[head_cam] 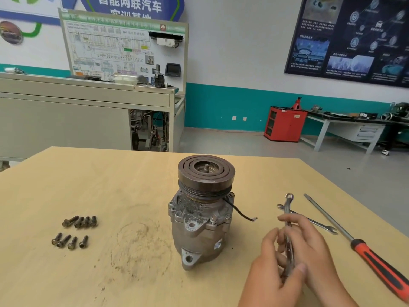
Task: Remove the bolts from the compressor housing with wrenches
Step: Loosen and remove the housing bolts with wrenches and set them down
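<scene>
The compressor [199, 229] stands upright at the centre of the bench [110, 185], pulley uppermost. Eight loose bolts [85, 222] lie well to its left in two groups. Just right of the compressor, the left hand [274, 264] and right hand [314, 244] both grip one wrench [289, 247]. A second wrench [321, 224] and a screwdriver [356, 244] lie beyond.

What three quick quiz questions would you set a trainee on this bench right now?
1. True or false: the compressor lies on its side.
2. What do the left hand and right hand hold together? A pliers, B wrench, C hammer.
3. Fill in: the loose bolts lie on the table to the compressor's ____.
Key: 1 false, it stands upright; 2 B; 3 left.
</scene>
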`<state>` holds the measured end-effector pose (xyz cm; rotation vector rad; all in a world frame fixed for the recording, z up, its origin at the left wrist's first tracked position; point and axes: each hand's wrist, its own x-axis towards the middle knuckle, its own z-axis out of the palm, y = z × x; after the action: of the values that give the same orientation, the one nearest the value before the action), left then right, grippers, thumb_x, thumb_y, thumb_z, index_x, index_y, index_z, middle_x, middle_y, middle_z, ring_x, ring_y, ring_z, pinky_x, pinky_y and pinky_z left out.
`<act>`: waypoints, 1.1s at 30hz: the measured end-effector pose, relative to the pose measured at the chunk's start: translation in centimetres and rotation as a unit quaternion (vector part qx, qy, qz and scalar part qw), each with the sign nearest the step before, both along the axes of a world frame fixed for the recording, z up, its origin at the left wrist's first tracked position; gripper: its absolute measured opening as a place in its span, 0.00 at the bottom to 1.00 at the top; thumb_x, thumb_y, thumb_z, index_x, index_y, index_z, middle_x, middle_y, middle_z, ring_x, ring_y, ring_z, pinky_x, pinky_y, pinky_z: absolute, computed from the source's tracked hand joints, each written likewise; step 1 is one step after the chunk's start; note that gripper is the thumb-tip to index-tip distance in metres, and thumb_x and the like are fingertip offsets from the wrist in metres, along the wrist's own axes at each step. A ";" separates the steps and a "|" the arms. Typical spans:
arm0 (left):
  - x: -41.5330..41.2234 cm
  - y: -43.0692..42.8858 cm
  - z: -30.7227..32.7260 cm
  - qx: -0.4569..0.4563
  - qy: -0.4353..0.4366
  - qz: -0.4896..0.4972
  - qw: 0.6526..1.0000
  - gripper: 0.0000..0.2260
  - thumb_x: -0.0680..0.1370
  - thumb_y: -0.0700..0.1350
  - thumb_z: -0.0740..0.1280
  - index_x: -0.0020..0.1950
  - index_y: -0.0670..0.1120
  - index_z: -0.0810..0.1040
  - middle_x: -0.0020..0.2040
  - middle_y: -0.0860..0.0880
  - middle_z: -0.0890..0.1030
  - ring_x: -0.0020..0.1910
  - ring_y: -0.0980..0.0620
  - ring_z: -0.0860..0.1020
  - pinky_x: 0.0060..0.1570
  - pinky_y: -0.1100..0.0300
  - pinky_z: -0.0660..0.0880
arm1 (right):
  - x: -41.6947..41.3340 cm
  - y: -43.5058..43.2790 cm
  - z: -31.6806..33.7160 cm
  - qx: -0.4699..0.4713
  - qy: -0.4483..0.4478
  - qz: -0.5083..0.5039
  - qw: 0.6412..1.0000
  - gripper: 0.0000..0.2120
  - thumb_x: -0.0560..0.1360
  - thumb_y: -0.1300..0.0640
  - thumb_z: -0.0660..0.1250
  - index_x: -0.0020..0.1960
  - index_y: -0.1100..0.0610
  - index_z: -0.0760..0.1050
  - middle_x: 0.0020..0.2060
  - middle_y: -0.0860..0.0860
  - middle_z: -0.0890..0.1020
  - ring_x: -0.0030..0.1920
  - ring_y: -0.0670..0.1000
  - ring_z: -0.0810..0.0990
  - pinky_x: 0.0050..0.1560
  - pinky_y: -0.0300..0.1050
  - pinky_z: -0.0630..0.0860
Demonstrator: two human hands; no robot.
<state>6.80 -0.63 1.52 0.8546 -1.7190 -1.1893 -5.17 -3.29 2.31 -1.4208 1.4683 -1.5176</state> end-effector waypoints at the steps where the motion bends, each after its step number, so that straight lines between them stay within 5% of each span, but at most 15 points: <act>1: 0.4 0.8 0.7 -0.024 0.018 -0.002 1.000 0.26 0.72 0.52 0.63 0.65 0.72 0.60 0.34 0.62 0.73 0.32 0.63 0.74 0.37 0.71 0.70 | 0.4 1.4 0.5 -0.023 -0.032 0.032 0.999 0.14 0.77 0.63 0.55 0.50 0.50 0.78 0.34 0.50 0.83 0.35 0.45 0.81 0.32 0.34 0.74; 3: 1.4 2.3 2.2 -0.060 0.024 0.011 0.998 0.21 0.69 0.51 0.62 0.53 0.77 0.63 0.31 0.64 0.71 0.29 0.64 0.70 0.33 0.74 0.64 | 0.9 3.2 1.4 -0.064 -0.074 0.117 0.988 0.20 0.71 0.61 0.53 0.54 0.47 0.77 0.48 0.52 0.85 0.48 0.46 0.83 0.42 0.34 0.77; 5: 2.8 3.4 3.2 -0.089 0.013 0.019 0.996 0.13 0.66 0.57 0.61 0.45 0.75 0.64 0.30 0.65 0.71 0.30 0.64 0.69 0.34 0.74 0.62 | 1.6 4.0 2.0 -0.117 0.002 0.131 0.984 0.21 0.69 0.61 0.57 0.59 0.46 0.75 0.55 0.50 0.83 0.49 0.43 0.81 0.47 0.35 0.75; 7: 4.2 3.6 3.4 -0.153 -0.003 0.053 0.987 0.09 0.65 0.63 0.61 0.43 0.74 0.65 0.30 0.63 0.70 0.31 0.62 0.68 0.35 0.70 0.63 | 2.5 3.4 1.9 -0.155 0.101 0.066 0.981 0.19 0.69 0.63 0.66 0.55 0.43 0.76 0.52 0.45 0.83 0.45 0.42 0.80 0.48 0.38 0.76; 9: 5.7 3.3 3.2 -0.223 0.013 0.113 0.968 0.10 0.67 0.59 0.65 0.46 0.71 0.69 0.29 0.62 0.69 0.30 0.64 0.67 0.35 0.69 0.65 | 4.0 2.6 1.8 -0.189 0.081 0.001 0.979 0.18 0.70 0.66 0.69 0.48 0.43 0.79 0.44 0.46 0.83 0.43 0.43 0.80 0.47 0.35 0.77; 11: 7.1 2.4 3.2 -0.312 0.030 0.182 0.932 0.13 0.68 0.52 0.67 0.51 0.63 0.74 0.31 0.63 0.68 0.31 0.65 0.68 0.35 0.70 0.68 | 5.6 2.5 2.2 -0.225 0.041 -0.010 0.973 0.05 0.75 0.51 0.67 0.48 0.43 0.80 0.39 0.47 0.84 0.39 0.42 0.79 0.42 0.31 0.76; 13: 8.7 1.0 3.4 -0.388 0.029 0.244 0.889 0.14 0.70 0.48 0.67 0.54 0.58 0.75 0.35 0.61 0.69 0.35 0.63 0.70 0.39 0.70 0.68 | 6.7 2.8 2.2 -0.229 -0.009 -0.014 0.973 0.17 0.74 0.35 0.61 0.50 0.44 0.80 0.36 0.48 0.84 0.35 0.43 0.77 0.37 0.31 0.73; 15: 10.2 -0.8 3.4 -0.405 -0.025 0.309 0.860 0.12 0.72 0.48 0.65 0.55 0.54 0.74 0.39 0.58 0.70 0.40 0.59 0.70 0.43 0.66 0.66 | 7.6 3.1 2.0 -0.226 -0.034 -0.011 0.974 0.20 0.72 0.31 0.61 0.51 0.44 0.81 0.35 0.49 0.84 0.33 0.44 0.76 0.34 0.32 0.72; 20: 10.8 -3.3 1.9 -0.355 -0.089 0.352 0.862 0.11 0.72 0.52 0.64 0.54 0.55 0.73 0.44 0.58 0.73 0.46 0.58 0.70 0.50 0.58 0.64 | 9.1 4.0 1.0 -0.212 -0.025 0.001 0.977 0.09 0.73 0.45 0.64 0.50 0.40 0.81 0.36 0.48 0.85 0.33 0.44 0.78 0.34 0.32 0.73; 29: 10.3 -4.4 -0.8 -0.388 -0.067 0.352 0.849 0.11 0.75 0.47 0.62 0.56 0.52 0.74 0.48 0.53 0.73 0.50 0.57 0.70 0.53 0.59 0.65 | 7.4 3.9 2.6 -0.143 0.030 0.106 0.984 0.13 0.70 0.43 0.60 0.48 0.42 0.81 0.37 0.50 0.85 0.35 0.43 0.79 0.36 0.32 0.73; 33: 10.0 -4.6 -1.3 -0.396 -0.039 0.359 0.844 0.10 0.75 0.44 0.61 0.55 0.53 0.74 0.51 0.57 0.70 0.53 0.61 0.69 0.56 0.62 0.64 | 6.3 1.6 4.1 -0.070 -0.092 0.161 0.980 0.13 0.71 0.54 0.60 0.39 0.54 0.82 0.22 0.55 0.75 0.26 0.46 0.71 0.27 0.35 0.68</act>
<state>16.82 -5.27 0.25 0.8768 -1.5130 0.0851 1.09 -1.73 6.44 -1.4707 0.9841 -1.5212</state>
